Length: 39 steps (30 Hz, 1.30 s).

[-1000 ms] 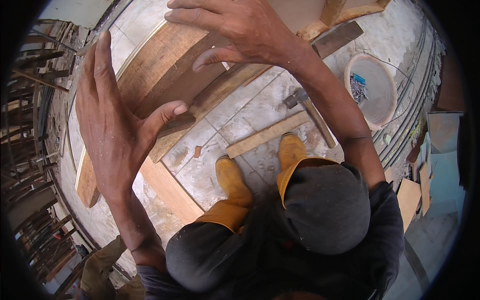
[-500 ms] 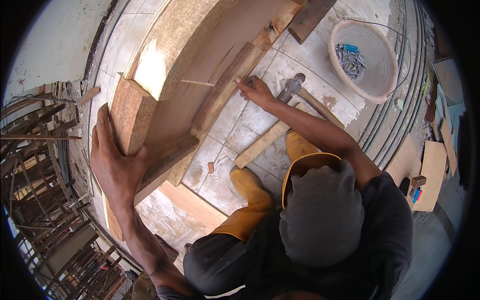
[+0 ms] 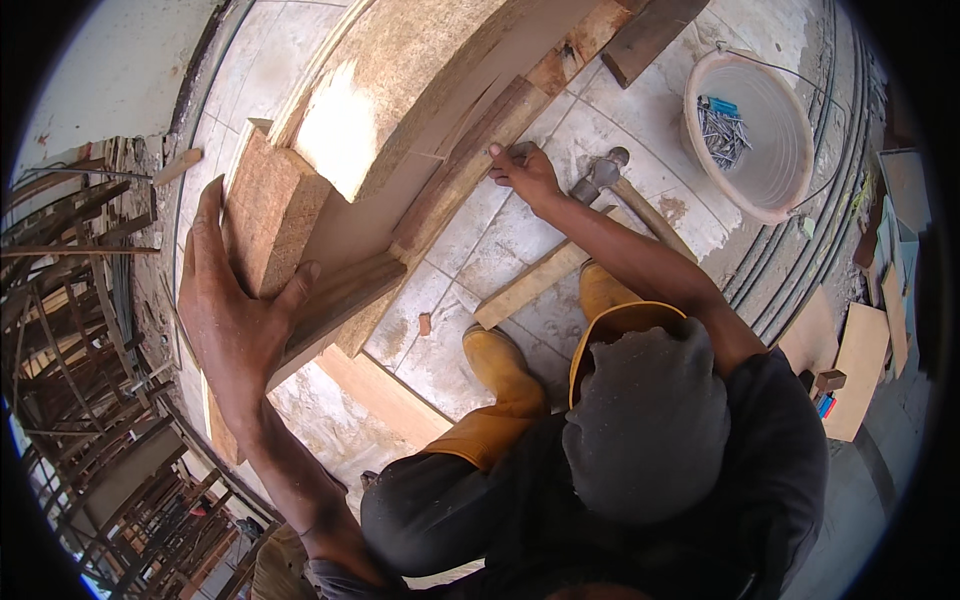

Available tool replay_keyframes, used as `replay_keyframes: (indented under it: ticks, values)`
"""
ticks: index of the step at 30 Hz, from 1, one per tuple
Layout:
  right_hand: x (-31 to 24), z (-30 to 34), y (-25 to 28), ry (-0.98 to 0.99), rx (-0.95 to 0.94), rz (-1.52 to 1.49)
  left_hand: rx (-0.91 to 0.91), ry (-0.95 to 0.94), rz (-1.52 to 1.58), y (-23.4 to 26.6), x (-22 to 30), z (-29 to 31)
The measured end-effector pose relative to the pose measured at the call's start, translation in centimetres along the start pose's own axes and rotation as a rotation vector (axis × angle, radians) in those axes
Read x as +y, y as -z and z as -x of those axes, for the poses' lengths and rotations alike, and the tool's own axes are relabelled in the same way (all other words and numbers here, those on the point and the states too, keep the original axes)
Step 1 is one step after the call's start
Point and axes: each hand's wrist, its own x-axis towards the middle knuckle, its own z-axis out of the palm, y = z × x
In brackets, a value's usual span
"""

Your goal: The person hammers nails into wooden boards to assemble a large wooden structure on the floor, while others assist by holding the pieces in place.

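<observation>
My left hand [image 3: 235, 320] spans the end of a reddish-brown wooden block [image 3: 270, 215], its fingers along the left side and its thumb at the lower right corner. The block is next to a thick pale timber [image 3: 400, 90] on a long box-like wooden form [image 3: 480, 135]. Close to the form's right edge is my right hand [image 3: 528, 180], its fingers curled together; whether something small is in them I cannot make out. A hammer [image 3: 640, 205] with a wooden handle lies on the tiles just right of that hand, beside a short wooden batten [image 3: 535, 275].
A pale bucket [image 3: 780, 150] with nails [image 3: 722, 138] and a small blue item stands at the upper right, near long metal rods [image 3: 825, 190]. My yellow boots [image 3: 495, 370] are on the floor. Scrap timber [image 3: 90, 350] piles up at left. Cut boards [image 3: 855, 360] lie at right.
The view has shifted, so the form and bucket sit farther right. My left thumb has moved outward at the block's corner. My right hand's fingers have curled more beside the form's edge.
</observation>
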Motion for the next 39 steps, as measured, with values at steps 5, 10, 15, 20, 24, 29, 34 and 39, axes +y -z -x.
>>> replay_keyframes:
  ticks: [5,10,15,20,24,29,34,39]
  values:
    - [-1.2,0.5,-0.8,-0.111,-0.02,-0.007,0.059,-0.103,0.006,0.1,-0.6,-0.5]
    - [-1.4,0.7,1.3,-0.054,-0.111,0.062,0.013,-0.001,0.103,0.5,0.3,-2.4]
    - [-1.8,0.7,0.8,0.003,-0.068,0.165,0.07,-0.14,0.047,0.0,2.7,-3.7]
    - [-1.3,0.5,0.7,0.026,-0.033,0.205,0.137,-0.198,0.076,-0.9,2.2,-3.7]
    - [-1.9,0.9,0.5,0.048,-0.039,0.205,0.104,-0.16,0.114,-0.4,2.9,-3.2]
    - [-1.8,0.8,1.3,0.016,-0.023,0.216,0.096,-0.163,0.082,-1.0,3.5,-3.1]
    - [-1.9,1.0,0.2,-0.035,-0.047,0.173,0.169,-0.214,0.097,-1.3,2.2,-2.8]
    - [-2.4,2.9,-0.1,-0.296,-0.152,0.128,0.153,-0.244,0.064,-1.3,3.1,-2.9]
